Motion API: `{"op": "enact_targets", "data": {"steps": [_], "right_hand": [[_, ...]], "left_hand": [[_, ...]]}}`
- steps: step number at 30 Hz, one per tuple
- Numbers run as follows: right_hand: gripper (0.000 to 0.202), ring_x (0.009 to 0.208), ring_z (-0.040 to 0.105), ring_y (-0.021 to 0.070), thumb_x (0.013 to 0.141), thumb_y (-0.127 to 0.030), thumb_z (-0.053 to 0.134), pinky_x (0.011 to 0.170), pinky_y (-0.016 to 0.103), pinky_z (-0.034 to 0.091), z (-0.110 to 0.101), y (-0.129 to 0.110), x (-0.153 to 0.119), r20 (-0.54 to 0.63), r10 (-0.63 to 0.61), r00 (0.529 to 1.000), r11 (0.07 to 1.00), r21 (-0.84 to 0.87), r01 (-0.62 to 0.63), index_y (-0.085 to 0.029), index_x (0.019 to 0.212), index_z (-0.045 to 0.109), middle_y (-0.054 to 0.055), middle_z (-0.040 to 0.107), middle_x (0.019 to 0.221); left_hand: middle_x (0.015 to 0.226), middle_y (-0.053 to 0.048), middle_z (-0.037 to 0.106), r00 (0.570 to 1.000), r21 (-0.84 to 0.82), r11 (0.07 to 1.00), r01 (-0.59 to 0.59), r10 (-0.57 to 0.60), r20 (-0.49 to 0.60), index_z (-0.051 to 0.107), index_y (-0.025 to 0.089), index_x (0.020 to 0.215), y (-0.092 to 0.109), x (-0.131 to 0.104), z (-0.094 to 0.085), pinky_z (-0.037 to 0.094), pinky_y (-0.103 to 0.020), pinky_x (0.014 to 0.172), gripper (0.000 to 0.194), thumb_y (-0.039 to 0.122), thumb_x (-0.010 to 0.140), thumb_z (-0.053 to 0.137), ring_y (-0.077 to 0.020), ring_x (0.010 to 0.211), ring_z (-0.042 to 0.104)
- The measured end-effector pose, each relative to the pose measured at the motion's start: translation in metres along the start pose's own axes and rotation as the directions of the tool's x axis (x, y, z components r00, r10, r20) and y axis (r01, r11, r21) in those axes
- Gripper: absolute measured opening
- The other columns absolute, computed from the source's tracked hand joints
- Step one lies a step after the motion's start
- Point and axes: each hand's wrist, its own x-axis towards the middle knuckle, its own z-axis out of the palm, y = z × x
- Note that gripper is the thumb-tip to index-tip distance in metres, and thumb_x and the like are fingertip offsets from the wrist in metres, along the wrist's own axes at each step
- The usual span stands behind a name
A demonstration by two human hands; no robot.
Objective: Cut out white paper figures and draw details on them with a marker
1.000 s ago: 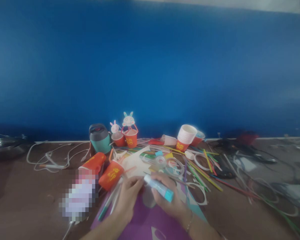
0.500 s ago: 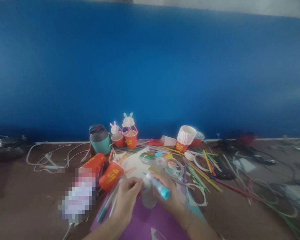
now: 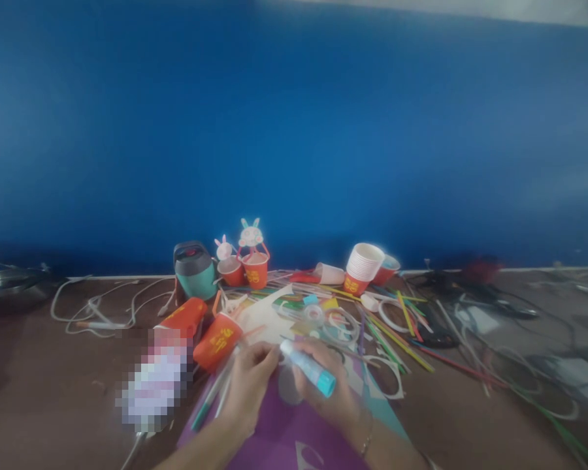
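Note:
My right hand (image 3: pixel 326 378) is wrapped round a glue stick (image 3: pixel 308 367) with a white-blue barrel and a turquoise end, which points down to the right. Close by on the left, my left hand (image 3: pixel 251 382) has its fingertips pinched together near the glue stick's white end; what they hold, if anything, is too small to make out. Between the hands, a pale round paper piece (image 3: pixel 290 385) shows over the purple sheet (image 3: pixel 284 434). A ring-shaped paper offcut (image 3: pixel 306 457) lies on that sheet nearer to me.
Orange cups (image 3: pixel 218 343) lie on the left. Behind them stand a teal bottle (image 3: pixel 196 274) and a cup with a bunny figure (image 3: pixel 251 235). Stacked cups (image 3: pixel 365 264) stand at the back right. Coloured sticks (image 3: pixel 396 343), tape rolls and cables are spread on the right.
The glue stick has shifted slightly left and tilted in my right hand. My left hand has barely moved. The pale round piece appears slightly higher and less covered at its lower edge.

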Motion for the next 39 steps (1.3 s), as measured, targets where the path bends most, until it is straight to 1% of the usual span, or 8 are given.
{"op": "enact_targets", "data": {"steps": [5, 8, 11, 14, 18, 22, 28, 39], "right_hand": [[0.026, 0.082, 0.068, 0.0226, 0.081, -0.014, 0.053, 0.067, 0.035, 0.059, 0.0017, -0.0003, 0.0004, 0.004, 0.018, 1.000, 0.998, 0.059, -0.018, -0.028, 0.103, 0.057, 0.005, 0.070, 0.089], [0.026, 0.084, 0.068, 0.0235, 0.081, -0.015, 0.054, 0.068, 0.036, 0.059, 0.0008, -0.0002, -0.0012, 0.022, 0.008, 1.000, 0.999, 0.045, -0.009, -0.028, 0.104, 0.057, 0.005, 0.070, 0.091], [0.027, 0.086, 0.068, 0.0232, 0.081, -0.015, 0.055, 0.068, 0.035, 0.059, 0.0005, 0.0005, -0.0026, 0.032, 0.008, 0.999, 1.000, 0.026, -0.008, -0.028, 0.105, 0.056, 0.005, 0.070, 0.092], [0.025, 0.084, 0.068, 0.0217, 0.081, -0.015, 0.055, 0.069, 0.034, 0.059, 0.0007, 0.0006, -0.0023, 0.017, 0.004, 1.000, 1.000, 0.029, -0.004, -0.026, 0.103, 0.056, 0.005, 0.070, 0.092], [0.023, 0.082, 0.069, 0.0205, 0.079, -0.016, 0.056, 0.070, 0.032, 0.058, 0.0002, -0.0012, -0.0008, 0.024, -0.004, 1.000, 0.999, 0.038, 0.003, -0.023, 0.102, 0.059, 0.005, 0.071, 0.089], [0.024, 0.083, 0.069, 0.0209, 0.078, -0.015, 0.057, 0.070, 0.030, 0.058, -0.0003, -0.0024, -0.0002, 0.009, -0.008, 1.000, 1.000, -0.021, 0.008, -0.023, 0.100, 0.060, 0.006, 0.072, 0.089], [0.023, 0.080, 0.069, 0.0198, 0.077, -0.016, 0.056, 0.070, 0.029, 0.058, 0.0032, 0.0016, -0.0006, -0.023, -0.083, 0.996, 0.997, -0.015, 0.082, -0.022, 0.099, 0.060, 0.005, 0.072, 0.085], [0.022, 0.078, 0.069, 0.0196, 0.077, -0.017, 0.056, 0.069, 0.031, 0.058, -0.0007, -0.0005, 0.0011, 0.024, -0.028, 0.999, 0.999, -0.014, 0.029, -0.022, 0.098, 0.060, 0.005, 0.071, 0.086]], "left_hand": [[0.050, 0.003, 0.045, 0.999, 0.041, 0.998, -0.049, 0.048, 0.024, 0.061, 0.013, 0.059, -0.0024, 0.0007, 0.0018, 0.025, -0.022, 0.048, 0.029, 0.041, 0.067, 0.064, -0.0087, 0.049, 0.035], [0.051, 0.003, 0.046, 0.999, 0.029, 0.999, -0.031, 0.030, 0.017, 0.061, 0.013, 0.060, -0.0033, -0.0007, 0.0023, 0.026, -0.022, 0.048, 0.030, 0.042, 0.067, 0.063, -0.0094, 0.050, 0.037], [0.050, 0.003, 0.045, 1.000, 0.015, 1.000, -0.001, 0.001, 0.016, 0.060, 0.013, 0.060, -0.0042, -0.0015, 0.0020, 0.025, -0.023, 0.048, 0.033, 0.045, 0.067, 0.063, -0.0091, 0.049, 0.035], [0.050, 0.003, 0.046, 0.999, 0.010, 1.000, -0.014, 0.014, 0.034, 0.060, 0.013, 0.059, -0.0047, -0.0011, 0.0019, 0.026, -0.022, 0.049, 0.033, 0.045, 0.068, 0.064, -0.0093, 0.050, 0.036], [0.053, 0.002, 0.049, 1.000, -0.016, 1.000, 0.009, -0.009, 0.010, 0.063, 0.013, 0.062, -0.0046, -0.0008, 0.0021, 0.026, -0.022, 0.048, 0.033, 0.045, 0.067, 0.065, -0.0093, 0.051, 0.037], [0.052, 0.002, 0.049, 1.000, -0.015, 1.000, 0.000, 0.000, 0.003, 0.063, 0.013, 0.061, -0.0050, -0.0017, 0.0016, 0.026, -0.022, 0.047, 0.031, 0.043, 0.067, 0.066, -0.0089, 0.050, 0.036], [0.050, 0.002, 0.048, 1.000, 0.011, 1.000, -0.024, 0.024, -0.008, 0.064, 0.013, 0.060, -0.0053, -0.0018, 0.0001, 0.026, -0.022, 0.047, 0.030, 0.042, 0.067, 0.064, -0.0089, 0.049, 0.036], [0.049, 0.003, 0.049, 1.000, -0.007, 1.000, -0.015, 0.014, -0.013, 0.063, 0.013, 0.059, -0.0021, -0.0018, 0.0014, 0.026, -0.022, 0.046, 0.032, 0.045, 0.065, 0.066, -0.0095, 0.048, 0.037]]}}
